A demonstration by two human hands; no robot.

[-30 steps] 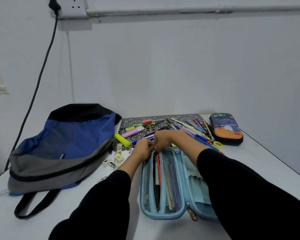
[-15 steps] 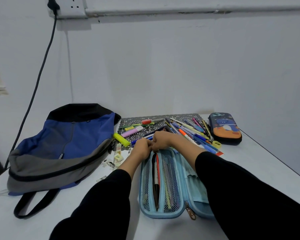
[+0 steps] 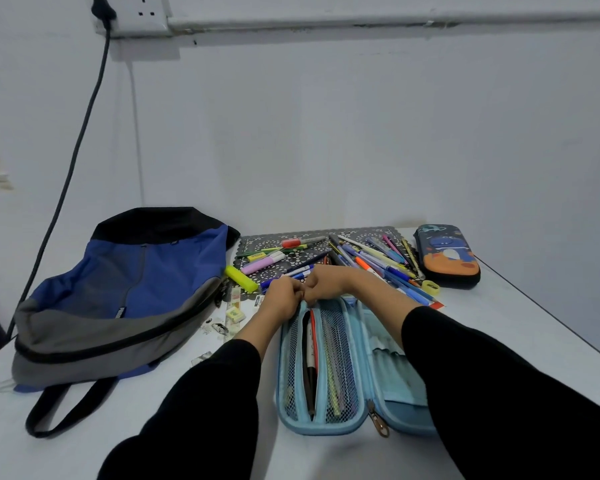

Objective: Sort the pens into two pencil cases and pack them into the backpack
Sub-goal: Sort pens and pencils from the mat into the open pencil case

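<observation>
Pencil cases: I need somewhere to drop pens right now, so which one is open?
The light blue pencil case, spread open in the foreground, with pens behind its mesh. The dark cartoon-printed case at far right is closed.

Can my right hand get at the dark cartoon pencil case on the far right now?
Probably yes: the dark pencil case lies uncovered beyond the loose pens, which lie flat; the right hand would first need to release the light blue pencil case.

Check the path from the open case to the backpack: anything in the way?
Yes. An eraser, a ruler and small bits lie between case and backpack; the left arm crosses there too.
</observation>
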